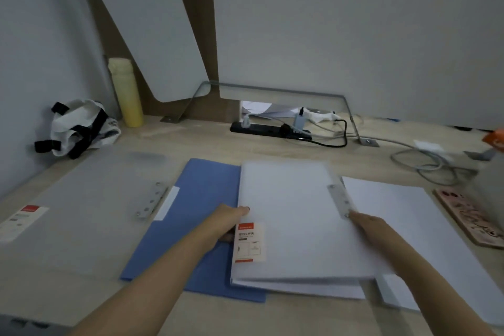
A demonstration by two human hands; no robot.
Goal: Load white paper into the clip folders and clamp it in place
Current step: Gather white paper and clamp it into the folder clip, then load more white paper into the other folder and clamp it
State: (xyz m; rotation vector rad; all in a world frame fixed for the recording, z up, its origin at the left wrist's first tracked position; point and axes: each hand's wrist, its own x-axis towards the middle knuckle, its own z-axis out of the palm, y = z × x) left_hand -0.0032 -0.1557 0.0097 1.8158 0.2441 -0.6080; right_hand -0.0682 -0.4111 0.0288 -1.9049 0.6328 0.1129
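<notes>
A translucent white clip folder lies in the middle of the desk, cover down, with white sheets showing under its front edge. My left hand grips its left edge beside the red-and-white label. My right hand rests on its right side, fingertips at the metal clamp strip. A stack of white paper lies to the right, partly under the folder. A blue folder lies under its left side. A second translucent folder with its own metal strip lies at the left.
A black power strip with plugs and cables runs along the back edge. A yellow bottle and a black-strapped white bag stand back left. A patterned phone case lies at the right, with coiled grey cable behind it.
</notes>
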